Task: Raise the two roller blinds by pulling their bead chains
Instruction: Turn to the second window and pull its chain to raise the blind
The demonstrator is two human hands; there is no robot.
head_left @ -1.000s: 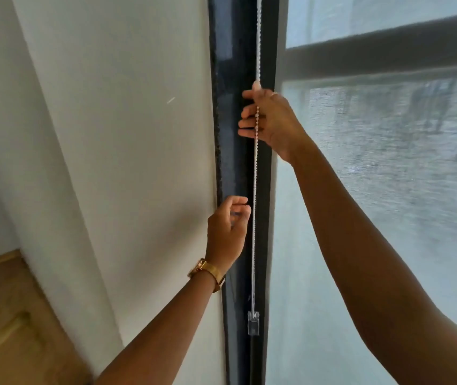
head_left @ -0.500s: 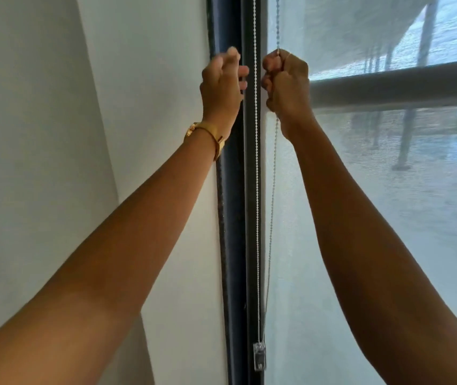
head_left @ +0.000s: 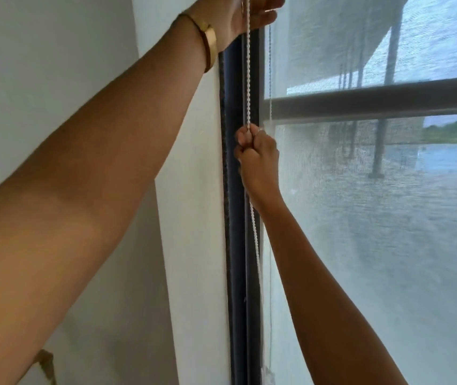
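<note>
Fist first: the right hand (head_left: 257, 157) is clenched tight round the front run of the bead chain (head_left: 248, 79), which is drawn straight and taut from it up to the left hand (head_left: 245, 12). That one is raised to the very top edge of the view, palm out, fingers loosely curled beside the chain; whether the chain is actually pinched there can't be told, since the fingertips are cut off. Half a second back both fists were up level with each other, so the right has been hauled well down since, while the left has been sent higher for a fresh hold. So a hand-over-hand pull is probably underway. Just right of the chain, the sheer roller blind (head_left: 360, 218) is seen covering the glass down past the horizontal window bar (head_left: 374, 101), so plenty of raising is likely left. Left of the chain is the dark window frame (head_left: 235, 245), then the white wall (head_left: 191, 190).
</note>
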